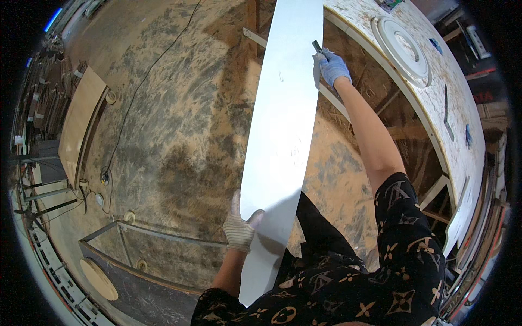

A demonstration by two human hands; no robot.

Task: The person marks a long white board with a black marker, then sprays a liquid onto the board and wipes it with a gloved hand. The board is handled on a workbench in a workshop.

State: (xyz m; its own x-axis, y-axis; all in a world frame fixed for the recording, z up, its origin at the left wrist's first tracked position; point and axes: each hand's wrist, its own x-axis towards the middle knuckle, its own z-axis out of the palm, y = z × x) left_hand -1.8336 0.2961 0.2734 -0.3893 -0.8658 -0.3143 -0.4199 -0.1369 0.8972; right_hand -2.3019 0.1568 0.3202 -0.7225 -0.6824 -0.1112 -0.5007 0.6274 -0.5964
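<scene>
A long, narrow white board point(281, 134) stretches before me from my waist to the far edge of the view, with small pencil-like marks on its face. My left hand point(240, 232), in a striped whitish knit glove, holds the board's left edge near my body, the thumb lying on its face. Farther out, my right hand point(334, 68) wears a light blue glove and is at the board's right edge. Between its fingers is a small dark tool point(316, 46), whose exact kind I cannot tell. The fingers' far side is partly hidden.
On the right stands a worktable point(432, 122) with a stained white top, carrying a round white ring-shaped panel point(401, 51) and a dark flat strip point(447, 114). A dark metal-edged frame point(163, 234) sits low left. A black cable point(140, 85) crosses the dusty floor near a wheeled wooden panel point(81, 126).
</scene>
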